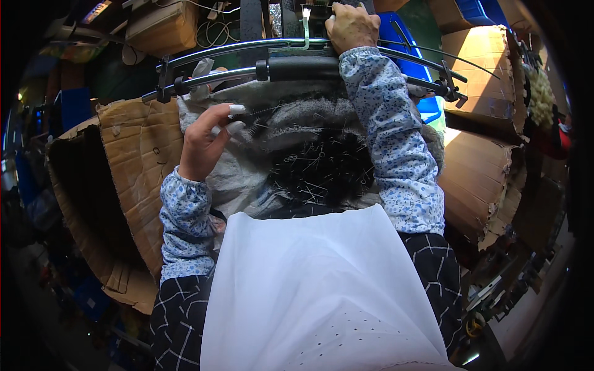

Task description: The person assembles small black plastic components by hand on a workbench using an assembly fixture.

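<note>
My left hand (207, 141) is raised beside a grey cloth (229, 170), its thumb and index finger curved with the tips apart. White covers wrap those fingertips. Just right of them are thin dark coil springs (258, 119); nothing clearly shows between the fingers. On the cloth lies a dark heap of small wire pieces (318, 170), some straight and some with looped ends. My right hand (354, 29) reaches to the far edge with curled fingers against a dark machine part (318, 11). What those fingers grip is hidden.
Curved metal rails (229, 52) with a black padded sleeve (303, 68) cross in front of me. An open cardboard box (139, 179) stands at left, with more cardboard boxes (476, 179) at right. A blue bin (396, 46) sits behind the rails. White fabric (322, 278) covers my lap.
</note>
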A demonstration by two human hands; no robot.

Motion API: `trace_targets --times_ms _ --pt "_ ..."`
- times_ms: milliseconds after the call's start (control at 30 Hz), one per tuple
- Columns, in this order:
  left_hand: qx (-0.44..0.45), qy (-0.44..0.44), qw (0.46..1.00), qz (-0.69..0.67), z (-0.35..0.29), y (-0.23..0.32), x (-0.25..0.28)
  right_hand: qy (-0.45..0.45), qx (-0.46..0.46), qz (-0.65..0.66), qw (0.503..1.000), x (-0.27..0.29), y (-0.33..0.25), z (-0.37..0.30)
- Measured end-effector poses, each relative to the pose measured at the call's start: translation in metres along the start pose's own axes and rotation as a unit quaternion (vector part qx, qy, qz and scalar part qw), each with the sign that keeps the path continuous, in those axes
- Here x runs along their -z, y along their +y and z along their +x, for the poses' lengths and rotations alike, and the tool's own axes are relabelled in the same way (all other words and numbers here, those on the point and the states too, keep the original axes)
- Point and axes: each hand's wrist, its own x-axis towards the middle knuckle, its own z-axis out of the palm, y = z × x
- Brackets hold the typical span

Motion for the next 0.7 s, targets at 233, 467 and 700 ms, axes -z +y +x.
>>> trace_targets --times_ms 233,467,700 --pt "-0.019 0.05 0.998 -0.032 0.001 0.0 0.0 0.0 -0.007 0.008 1.0 0.009 0.008 -0.001" --pt "0.089 0.005 0.972 -0.219 0.003 -0.015 -0.018 -0.073 -0.036 0.069 0.994 0.009 0.081 0.002" --pt "0.077 0.007 0.973 -0.215 0.012 -0.007 -0.033 -0.103 0.09 -0.077 0.988 0.016 0.118 0.025"
